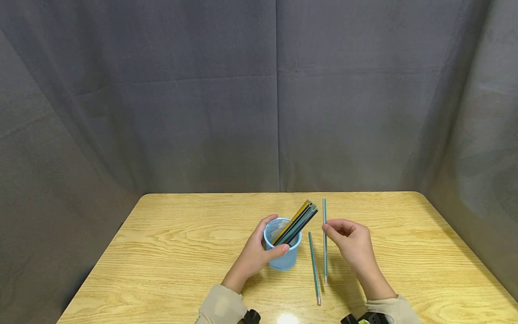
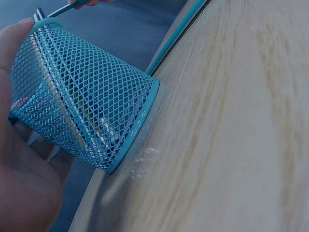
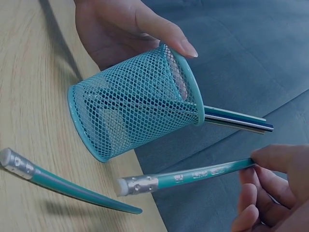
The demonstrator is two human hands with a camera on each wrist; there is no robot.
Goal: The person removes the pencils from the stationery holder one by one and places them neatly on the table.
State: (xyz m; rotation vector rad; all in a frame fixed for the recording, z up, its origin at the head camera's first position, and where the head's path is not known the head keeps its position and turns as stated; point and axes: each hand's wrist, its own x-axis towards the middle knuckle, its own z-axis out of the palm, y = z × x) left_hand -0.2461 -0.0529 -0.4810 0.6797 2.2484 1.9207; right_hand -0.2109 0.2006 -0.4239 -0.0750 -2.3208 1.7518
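A light blue mesh pencil cup (image 1: 283,258) stands on the table with several pencils (image 1: 297,223) leaning to the right out of its mouth. My left hand (image 1: 259,247) grips the cup near its rim, thumb at the front and fingers behind. Just right of the cup, my right hand (image 1: 354,243) pinches a green pencil (image 3: 203,175) between thumb and fingers, its white eraser end pointing toward me. A second green pencil (image 1: 314,270) lies on the table between the cup and my right hand, with its eraser end also toward me.
The wooden table (image 1: 182,252) has rounded far corners. Grey curtains (image 1: 210,112) hang behind it and along both sides. Beige sleeves (image 1: 222,306) and dark wrist cameras (image 1: 251,317) show at the bottom of the head view.
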